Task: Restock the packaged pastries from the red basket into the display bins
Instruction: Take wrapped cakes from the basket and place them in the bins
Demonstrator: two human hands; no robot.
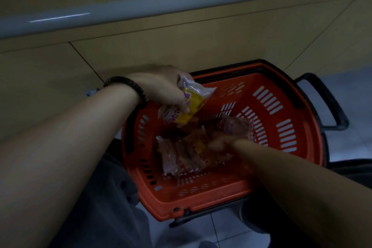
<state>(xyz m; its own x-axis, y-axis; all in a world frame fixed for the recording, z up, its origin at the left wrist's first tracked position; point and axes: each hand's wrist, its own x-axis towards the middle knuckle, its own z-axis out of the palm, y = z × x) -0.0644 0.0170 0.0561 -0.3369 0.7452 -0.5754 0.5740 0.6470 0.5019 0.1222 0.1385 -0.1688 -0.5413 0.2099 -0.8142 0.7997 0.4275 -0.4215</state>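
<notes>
The red basket (281, 106) stands on the floor below me, with several packaged pastries (181, 155) lying in its bottom. My left hand (161, 88) hovers over the basket's left rim and grips a bunch of yellow-and-clear pastry packets (193, 102). My right hand (219, 143) reaches down inside the basket among the packets. It is blurred, so whether its fingers hold a packet cannot be told. One more clear packet (235, 127) lies just beyond the right hand.
A tan cabinet front (141, 50) rises behind the basket, topped by a grey rail (161, 4). The basket's black handle (330, 102) sticks out to the right. White floor tiles (201, 233) show below, and my grey trousers (104, 197) are at lower left.
</notes>
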